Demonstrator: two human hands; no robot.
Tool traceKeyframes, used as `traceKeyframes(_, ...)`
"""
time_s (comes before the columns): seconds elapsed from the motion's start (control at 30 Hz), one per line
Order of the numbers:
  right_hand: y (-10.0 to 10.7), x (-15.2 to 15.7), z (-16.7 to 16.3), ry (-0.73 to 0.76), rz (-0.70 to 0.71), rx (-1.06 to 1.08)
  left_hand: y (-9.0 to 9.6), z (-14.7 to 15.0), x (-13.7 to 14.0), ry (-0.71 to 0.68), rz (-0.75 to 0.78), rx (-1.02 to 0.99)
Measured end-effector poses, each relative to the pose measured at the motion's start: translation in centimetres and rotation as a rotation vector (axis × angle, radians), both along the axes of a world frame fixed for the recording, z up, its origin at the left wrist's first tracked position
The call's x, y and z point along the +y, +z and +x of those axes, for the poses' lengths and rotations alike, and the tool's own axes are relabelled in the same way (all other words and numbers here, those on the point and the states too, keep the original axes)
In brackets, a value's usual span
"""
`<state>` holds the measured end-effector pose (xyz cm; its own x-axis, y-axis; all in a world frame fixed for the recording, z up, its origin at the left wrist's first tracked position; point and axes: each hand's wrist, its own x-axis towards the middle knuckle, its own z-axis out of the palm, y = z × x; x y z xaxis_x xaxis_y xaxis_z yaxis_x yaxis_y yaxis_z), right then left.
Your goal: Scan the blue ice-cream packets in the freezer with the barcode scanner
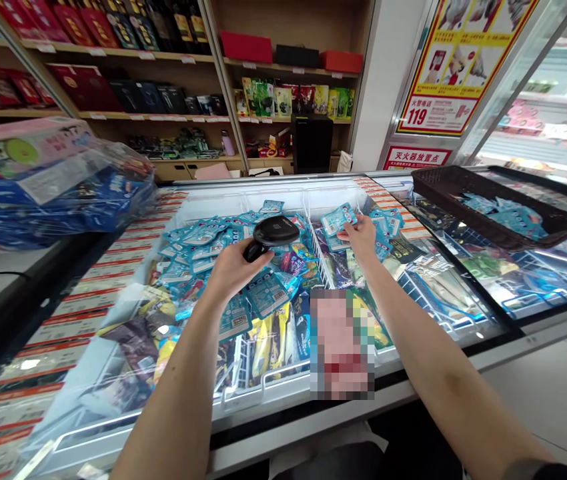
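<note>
My left hand (236, 268) is wrapped round the handle of a black handheld barcode scanner (276, 231), with its head pointing to the right. In my right hand (362, 239) a small blue packet (336, 218) is pinched at its right edge, its printed face towards me. More blue packets (207, 235) lie in a loose heap to the left, behind and below the scanner. A few similar packets (389, 222) are just right of my right hand. All of these are over a chest freezer (283, 432), where ice creams in coloured wrappers show.
A dark brown basket (446, 177) holding blue packets stands to the right. Plastic-wrapped boxes (53, 180) are at the left. Behind the freezer are a black upright box (313, 145) and stocked shelves (163, 57). A pixelated patch hides something at the front edge.
</note>
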<state>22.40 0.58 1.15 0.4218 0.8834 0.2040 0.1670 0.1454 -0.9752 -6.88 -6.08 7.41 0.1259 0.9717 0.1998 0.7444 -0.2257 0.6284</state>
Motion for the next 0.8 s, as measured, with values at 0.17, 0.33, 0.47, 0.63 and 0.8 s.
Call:
traceKeyframes(0.17,0.4,-0.3,1.8,-0.151,-0.079,-0.270,0.3,-0.9,0.1,0.103,0.053,-0.017)
traceKeyframes(0.33,0.8,-0.7,2.0,-0.363,-0.065,-0.601,0.5,-1.1,0.0,0.157,0.072,0.004)
traceKeyframes(0.47,1.0,-1.0,1.3,-0.342,-0.050,-0.785,0.6,-1.0,-0.1,0.155,0.085,-0.011)
traceKeyframes(0.63,0.9,-0.9,-0.3,-0.089,0.074,-0.962,0.6,-1.0,-0.1,0.155,0.092,-0.015)
traceKeyframes(0.8,0.2,-1.0,-2.4,0.327,0.202,-1.046,0.3,-1.2,0.0,0.174,0.092,-0.047)
